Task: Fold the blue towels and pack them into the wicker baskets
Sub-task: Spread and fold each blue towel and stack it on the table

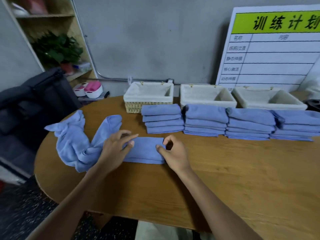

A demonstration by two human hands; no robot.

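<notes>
Two hands at a round wooden counter (242,179) | left hand (114,151) fingers spread flat on folded blue towel (145,151) | right hand (174,153) pinches its right edge | soft, light terry, likely best held by corners | four stacks (206,120) before lined wicker baskets (149,96)

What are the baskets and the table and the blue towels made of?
The baskets look like woven straw or wicker, pale tan with a plaited pattern, lined with cream cloth folded over the rim. The table looks like wood or a wood-look top, matte brown with grain lines. The blue towels look like soft, fuzzy cloth, perhaps microfibre, since they fold thick and crumple loosely.
</notes>
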